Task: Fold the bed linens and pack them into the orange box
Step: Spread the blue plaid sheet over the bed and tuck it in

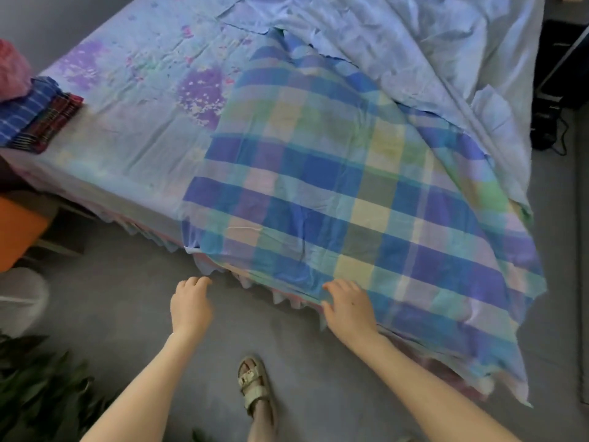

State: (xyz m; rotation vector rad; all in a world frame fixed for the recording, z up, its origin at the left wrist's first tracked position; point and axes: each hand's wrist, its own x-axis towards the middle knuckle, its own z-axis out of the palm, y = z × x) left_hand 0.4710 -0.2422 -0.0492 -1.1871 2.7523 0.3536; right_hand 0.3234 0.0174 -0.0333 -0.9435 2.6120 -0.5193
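Bed (127, 161) before me carries the plaid sheet (318, 186), unfolded; the orange box (19, 231) sits far left. My right hand (350, 306) lays relaxed fingers on its hem, my left hand (191, 304) hangs loose, empty. Next, probably: pinch both near corners.

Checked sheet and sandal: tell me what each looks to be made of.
The checked sheet looks like thin woven cloth, likely cotton, matt: it shows fine creases and drapes limply. The sandal has pale beige straps, leather or a synthetic look-alike, with a buckle that may be metal; it is too blurred to be sure.
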